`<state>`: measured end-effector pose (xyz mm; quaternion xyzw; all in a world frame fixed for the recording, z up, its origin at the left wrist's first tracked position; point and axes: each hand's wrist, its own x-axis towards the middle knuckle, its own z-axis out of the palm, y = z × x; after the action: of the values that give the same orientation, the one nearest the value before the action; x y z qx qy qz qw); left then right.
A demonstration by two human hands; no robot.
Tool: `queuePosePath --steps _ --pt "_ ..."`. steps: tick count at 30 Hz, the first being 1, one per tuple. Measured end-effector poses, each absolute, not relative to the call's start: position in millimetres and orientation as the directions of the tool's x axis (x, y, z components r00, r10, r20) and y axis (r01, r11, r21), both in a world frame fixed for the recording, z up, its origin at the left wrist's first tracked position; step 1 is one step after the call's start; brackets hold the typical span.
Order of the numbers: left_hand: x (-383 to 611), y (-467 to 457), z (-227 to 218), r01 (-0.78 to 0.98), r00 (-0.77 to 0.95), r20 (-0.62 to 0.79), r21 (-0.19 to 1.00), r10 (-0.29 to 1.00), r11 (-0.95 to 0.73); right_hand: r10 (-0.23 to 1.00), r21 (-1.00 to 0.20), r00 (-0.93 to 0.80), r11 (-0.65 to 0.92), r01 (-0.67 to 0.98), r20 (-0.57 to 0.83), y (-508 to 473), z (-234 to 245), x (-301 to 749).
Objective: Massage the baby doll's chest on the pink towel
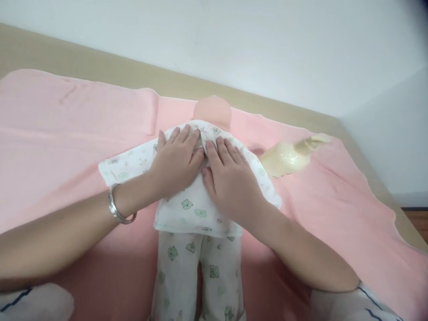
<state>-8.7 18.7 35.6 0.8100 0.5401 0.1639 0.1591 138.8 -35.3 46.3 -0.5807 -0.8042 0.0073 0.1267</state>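
Observation:
A baby doll (214, 109) lies on the pink cloth, its bald head away from me. It wears a white shirt (190, 211) and matching trousers (180, 272), both printed with small green bears. My left hand (177, 160) rests on the upper left of the shirt, fingers stretched out. Beside it, my right hand (232, 178) lies on the upper right with its fingers extended. Between the fingertips of both hands the fabric bunches into a small fold. The doll's face is hidden, and its hands do not show.
The pink cloth (341, 214) covers most of a wooden table (100, 60), with a folded layer at the left. A pale yellow pump bottle (287, 156) lies on its side at the doll's right sleeve. A white wall (267, 49) stands behind the table.

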Motion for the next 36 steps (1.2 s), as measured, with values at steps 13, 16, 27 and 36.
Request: queuePosePath --steps 13,16,27,36 --pt "-8.8 17.3 22.7 0.756 0.292 0.211 0.547 0.933 -0.36 0.918 -0.361 -0.247 0.354 0.863 0.309 3.3 27.6 158.7" --pt "-8.7 17.1 23.0 0.758 0.287 0.209 0.548 0.935 -0.355 0.915 -0.366 -0.241 0.356 0.86 0.325 2.5 23.9 157.8" --pt "-8.9 18.4 21.8 0.759 0.289 0.22 0.54 0.932 -0.363 0.913 -0.362 -0.248 0.361 0.859 0.323 2.0 25.6 157.6" --pt "-10.0 18.3 26.3 0.783 0.332 0.188 0.492 0.924 -0.381 0.913 -0.365 -0.242 0.359 0.859 0.329 1.4 25.3 157.5"
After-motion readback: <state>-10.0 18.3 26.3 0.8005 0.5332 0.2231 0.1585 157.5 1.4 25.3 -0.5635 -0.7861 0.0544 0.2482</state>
